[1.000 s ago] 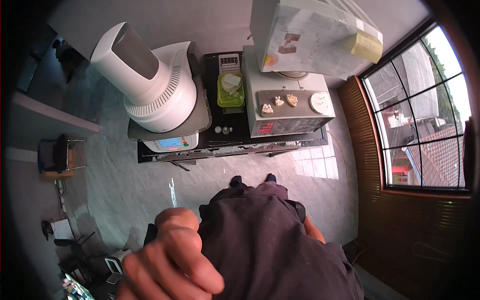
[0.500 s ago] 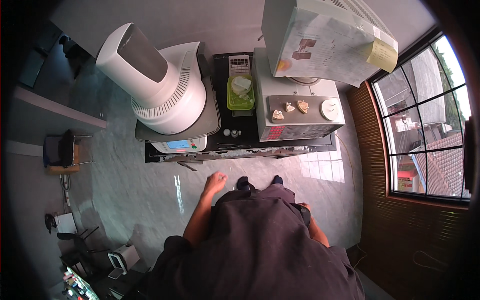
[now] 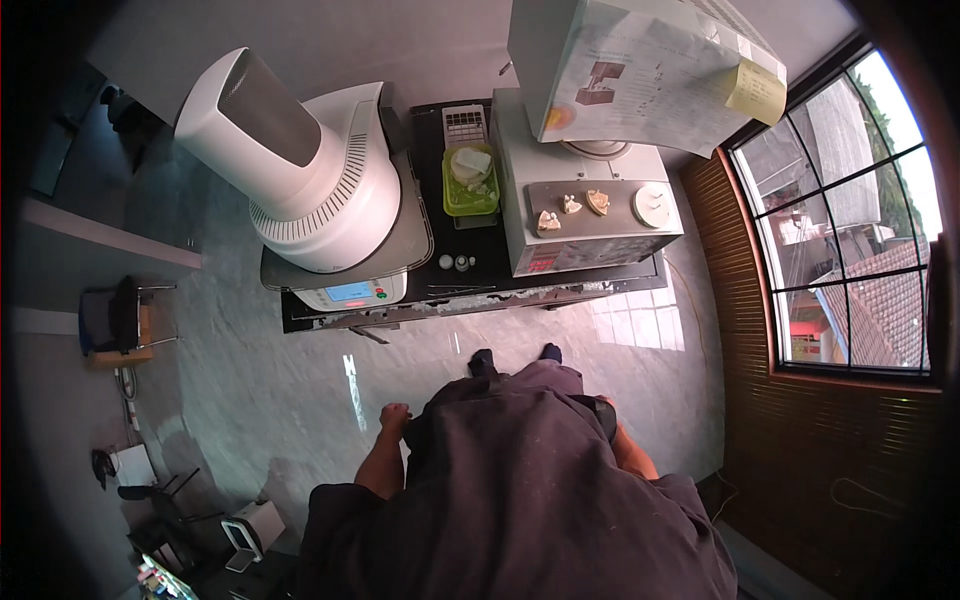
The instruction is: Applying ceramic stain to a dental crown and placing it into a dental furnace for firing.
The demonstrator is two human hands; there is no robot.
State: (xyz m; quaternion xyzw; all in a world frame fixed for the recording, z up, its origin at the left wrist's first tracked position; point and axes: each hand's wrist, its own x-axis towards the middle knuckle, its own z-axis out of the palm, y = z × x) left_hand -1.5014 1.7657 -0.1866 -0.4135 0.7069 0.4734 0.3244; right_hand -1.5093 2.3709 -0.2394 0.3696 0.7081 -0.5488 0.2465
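Head view, looking straight down. Nearest: dark grey apron-like garment filling the lower middle. Left hand hanging at the garment's left edge, fingers curled into a loose fist, nothing held, over pale grey marbled floor. Right hand hidden behind the garment, only a strip of forearm visible; whether that grip is open or closed, impossible to tell. Just beyond the left hand, two dark shoe tips on the floor. Further ahead of the hand, black worktop edge. On it, ahead and left: large white domed machine with grey slanted top, small blue screen at its base. Ahead and right: green plastic tray, then grey boxy oven-like unit with small pale dental models on top. Far right: gridded window.
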